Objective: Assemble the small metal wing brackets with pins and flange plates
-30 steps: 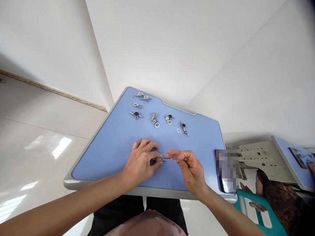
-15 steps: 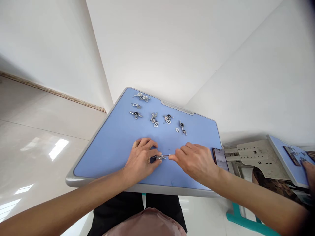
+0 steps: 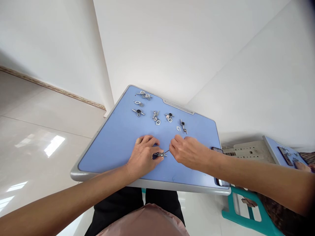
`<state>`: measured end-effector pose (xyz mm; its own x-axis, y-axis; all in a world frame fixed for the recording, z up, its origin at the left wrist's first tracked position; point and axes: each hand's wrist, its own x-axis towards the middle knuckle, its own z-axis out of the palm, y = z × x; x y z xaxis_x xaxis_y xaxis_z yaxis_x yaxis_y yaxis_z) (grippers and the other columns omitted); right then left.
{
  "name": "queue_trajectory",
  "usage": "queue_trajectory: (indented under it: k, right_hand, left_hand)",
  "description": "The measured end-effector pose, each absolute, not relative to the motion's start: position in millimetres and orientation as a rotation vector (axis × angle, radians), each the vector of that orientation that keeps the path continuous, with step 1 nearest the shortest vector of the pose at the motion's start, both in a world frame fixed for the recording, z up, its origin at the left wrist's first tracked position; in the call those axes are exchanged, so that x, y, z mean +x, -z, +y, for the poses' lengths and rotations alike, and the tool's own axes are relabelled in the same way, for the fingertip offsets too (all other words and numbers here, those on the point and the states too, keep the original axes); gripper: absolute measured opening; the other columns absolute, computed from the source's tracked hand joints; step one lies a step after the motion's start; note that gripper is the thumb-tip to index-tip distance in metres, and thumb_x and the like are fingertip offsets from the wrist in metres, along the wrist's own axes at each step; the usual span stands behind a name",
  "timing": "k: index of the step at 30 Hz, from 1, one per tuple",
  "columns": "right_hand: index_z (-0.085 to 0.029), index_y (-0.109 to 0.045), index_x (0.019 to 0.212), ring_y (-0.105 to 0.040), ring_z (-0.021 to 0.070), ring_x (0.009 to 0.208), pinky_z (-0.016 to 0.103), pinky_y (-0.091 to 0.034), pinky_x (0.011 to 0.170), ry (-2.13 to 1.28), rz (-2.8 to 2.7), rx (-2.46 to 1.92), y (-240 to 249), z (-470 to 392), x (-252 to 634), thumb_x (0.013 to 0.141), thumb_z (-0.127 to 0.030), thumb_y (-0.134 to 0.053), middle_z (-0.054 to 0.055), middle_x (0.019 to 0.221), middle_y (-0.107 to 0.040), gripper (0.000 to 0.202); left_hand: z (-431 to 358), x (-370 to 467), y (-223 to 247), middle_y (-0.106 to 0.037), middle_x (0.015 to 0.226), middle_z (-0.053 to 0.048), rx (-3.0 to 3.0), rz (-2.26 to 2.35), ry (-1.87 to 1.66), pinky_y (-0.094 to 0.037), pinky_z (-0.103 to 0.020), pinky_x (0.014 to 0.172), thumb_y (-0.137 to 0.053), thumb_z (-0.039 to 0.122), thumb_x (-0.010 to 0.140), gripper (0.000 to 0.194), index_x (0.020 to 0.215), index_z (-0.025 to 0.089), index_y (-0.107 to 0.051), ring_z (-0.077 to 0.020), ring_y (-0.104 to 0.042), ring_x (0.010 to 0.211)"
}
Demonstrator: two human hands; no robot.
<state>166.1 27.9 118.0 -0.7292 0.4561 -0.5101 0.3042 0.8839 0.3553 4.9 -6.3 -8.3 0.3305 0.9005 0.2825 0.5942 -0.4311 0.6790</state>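
A small metal part (image 3: 161,154) is pinched between the thumb and fingers of my left hand (image 3: 145,155), low over the blue tabletop (image 3: 110,149). My right hand (image 3: 183,149) is closed on a thin metal tool (image 3: 167,151), whose tip reaches the part from the right; its handle is hidden in the fist. Beyond my hands lie a metal part with a black round centre (image 3: 138,112), a small metal cluster (image 3: 156,117), another cluster with a black centre (image 3: 169,117), a flat metal plate (image 3: 178,128) and a dark-centred part (image 3: 182,124).
More metal pieces (image 3: 145,95) lie near the far left corner. A phone (image 3: 222,182) is partly under my right forearm. At the right stand a teal stool (image 3: 246,223) and another blue desk (image 3: 273,147), with a person's hand (image 3: 302,166) on it.
My right hand has moved up and turned, so the tool now slants up to the right instead of lying level. My left hand keeps its hold. The whole view has shifted slightly.
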Motion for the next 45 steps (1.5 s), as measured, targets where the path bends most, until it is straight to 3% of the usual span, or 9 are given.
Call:
queue_trajectory:
  k: [9,14,19,22,25,31,36,42,45]
  right_hand:
    - [-0.011,-0.052,0.113,-0.059,0.0176,0.053,0.027,-0.025,0.043,-0.051,2.200,0.791,-129.8,23.5,157.3,0.088,-0.015,-0.051,0.006,0.072,-0.066,0.025]
    - [-0.012,-0.055,0.105,-0.063,0.0183,0.062,0.026,-0.031,0.050,-0.049,2.125,0.734,-128.5,26.9,149.6,0.089,-0.008,-0.046,0.007,0.071,-0.067,0.018]
    - [-0.013,-0.051,0.113,-0.064,0.0204,0.062,0.027,-0.030,0.048,-0.047,2.191,0.898,-125.3,28.2,153.8,0.096,-0.028,-0.046,0.007,0.077,-0.068,0.023]
    - [-0.012,-0.053,0.108,-0.065,0.0189,0.070,0.027,-0.027,0.048,-0.080,2.236,0.763,-126.9,26.3,156.0,0.088,-0.017,-0.056,0.010,0.086,-0.068,0.021]
    - [-0.012,-0.055,0.101,-0.065,0.0188,0.072,0.027,-0.026,0.048,-0.110,2.195,0.686,-128.7,26.5,152.5,0.089,-0.007,-0.050,0.010,0.083,-0.068,0.014]
    - [-0.013,-0.051,0.112,-0.064,0.0200,0.059,0.026,-0.027,0.047,-0.052,2.175,0.948,-129.8,30.7,152.7,0.099,-0.029,-0.041,0.006,0.071,-0.067,0.022]
    - [-0.012,-0.051,0.112,-0.066,0.0199,0.064,0.027,-0.026,0.047,-0.062,2.202,0.817,-128.5,30.0,156.8,0.093,-0.018,-0.050,0.008,0.080,-0.069,0.019]
    - [-0.015,-0.051,0.105,-0.067,0.0212,0.063,0.026,-0.024,0.046,-0.078,2.212,0.957,-128.6,28.4,156.1,0.103,-0.039,-0.035,0.007,0.074,-0.069,0.028]
    - [-0.015,-0.050,0.106,-0.067,0.0197,0.067,0.027,-0.023,0.045,-0.028,2.254,0.921,-131.2,25.6,157.7,0.098,-0.028,-0.045,0.007,0.084,-0.069,0.016]
  left_hand:
    - [-6.9,5.2,9.6,-0.068,0.101,-0.002,2.133,1.322,-0.898,-0.034,-0.043,0.093,-0.076,0.022,0.076,0.009,0.085,0.026,-0.076,-0.0227,-0.054,0.104]
    - [-5.9,6.1,10.9,-0.068,0.102,-0.001,2.141,1.331,-0.902,-0.034,-0.043,0.093,-0.076,0.022,0.075,0.009,0.083,0.026,-0.076,-0.0234,-0.054,0.105]
    - [-6.4,6.1,11.8,-0.068,0.102,-0.001,2.136,1.321,-0.908,-0.035,-0.043,0.093,-0.076,0.023,0.076,0.010,0.086,0.027,-0.076,-0.0227,-0.054,0.104]
    - [-6.6,5.8,12.3,-0.068,0.102,-0.001,2.139,1.324,-0.909,-0.035,-0.043,0.093,-0.076,0.023,0.076,0.009,0.084,0.027,-0.076,-0.0231,-0.054,0.104]
    - [-6.7,5.6,12.2,-0.068,0.102,-0.001,2.141,1.327,-0.910,-0.035,-0.043,0.093,-0.077,0.022,0.075,0.009,0.084,0.027,-0.076,-0.0234,-0.054,0.104]
    - [-6.8,5.6,11.9,-0.068,0.102,-0.002,2.138,1.327,-0.909,-0.035,-0.043,0.092,-0.076,0.023,0.076,0.009,0.084,0.027,-0.076,-0.0234,-0.054,0.103]
    - [-6.4,5.8,12.3,-0.068,0.102,-0.001,2.138,1.326,-0.909,-0.035,-0.043,0.092,-0.077,0.022,0.075,0.011,0.085,0.027,-0.076,-0.0232,-0.054,0.104]
    - [-6.5,5.3,12.6,-0.068,0.102,-0.001,2.136,1.329,-0.903,-0.035,-0.043,0.092,-0.076,0.023,0.076,0.010,0.084,0.028,-0.076,-0.0231,-0.053,0.104]
    - [-6.6,5.2,12.2,-0.068,0.102,-0.002,2.138,1.329,-0.902,-0.035,-0.043,0.092,-0.076,0.022,0.076,0.011,0.085,0.027,-0.076,-0.0232,-0.053,0.104]
